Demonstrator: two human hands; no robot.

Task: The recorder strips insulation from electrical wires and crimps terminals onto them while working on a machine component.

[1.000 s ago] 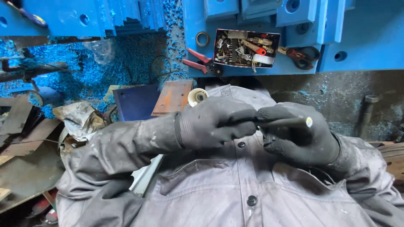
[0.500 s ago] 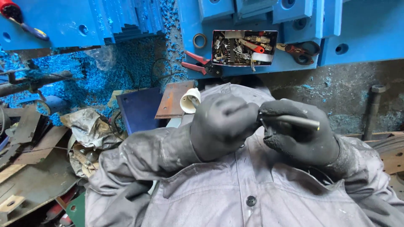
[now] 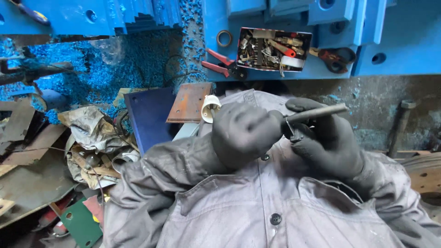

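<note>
Blue machine frame: I see it across the top, behind both hands.
Grey jacket: fills the lower view, sleeves running up to the gloves.
Right hand: black glove, grip clamped on the rod's lower end.
Left hand: black glove, grip closed in a fist, touching the rod's left end.
Parts box: open, on the frame ledge, between red pliers and scissors.
Metal rod: nearly level, its free end jutting right past my right thumb.
</note>
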